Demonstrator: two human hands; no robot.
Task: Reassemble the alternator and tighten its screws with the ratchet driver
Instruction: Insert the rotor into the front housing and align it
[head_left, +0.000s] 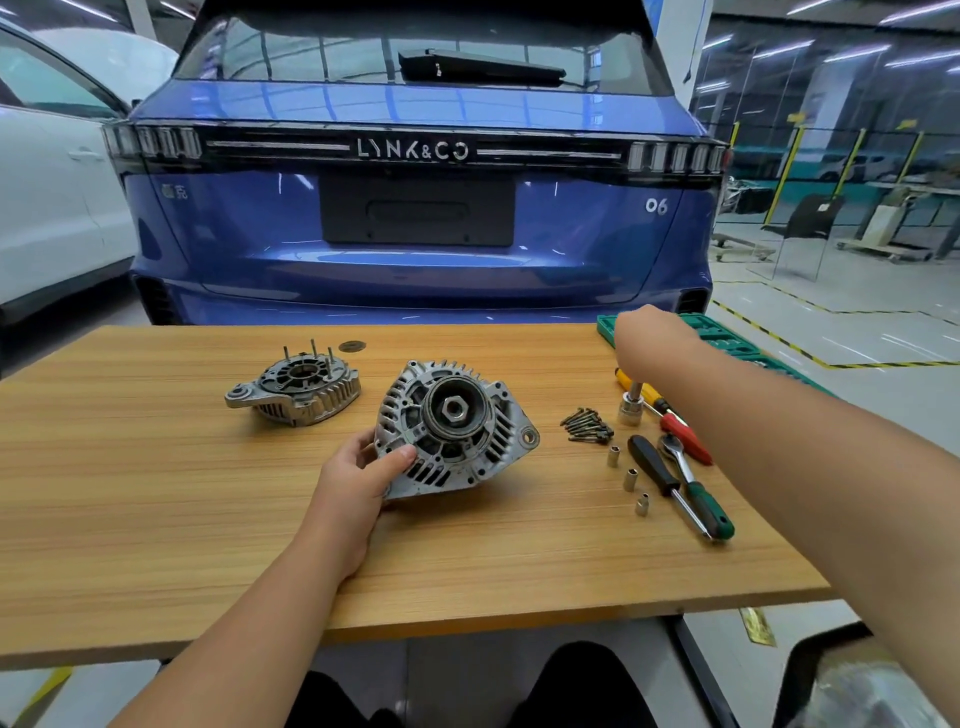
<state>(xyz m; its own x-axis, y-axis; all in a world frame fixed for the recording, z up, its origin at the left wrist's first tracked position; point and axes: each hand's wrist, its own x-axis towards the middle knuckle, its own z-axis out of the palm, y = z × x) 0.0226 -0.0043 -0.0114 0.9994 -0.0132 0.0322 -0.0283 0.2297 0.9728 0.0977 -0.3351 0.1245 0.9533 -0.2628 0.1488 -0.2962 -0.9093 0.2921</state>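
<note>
Behind the wooden table (156, 545) stands the rear of a blue car (415, 270). The left hand (358, 483) grips the alternator body (454, 428) at its lower left edge, thumb curled over the rim. This body is a silver, ribbed and slotted casting, tilted so that its dark pulley with a central hex nut (453, 409) faces up. Beyond the left hand, well apart, lies the separate end cover (296, 387) with three studs standing upright. The right hand (649, 343) reaches down onto a large socket (631, 408) on an extension bar; the grip itself appears closed on the bar, but the fingers are hidden. Between the hands lies a pile of screws (587, 425). Near the right forearm rest three small sockets (630, 479), a black-handled driver (652, 465) and a green-handled ratchet driver (698, 486).
</note>
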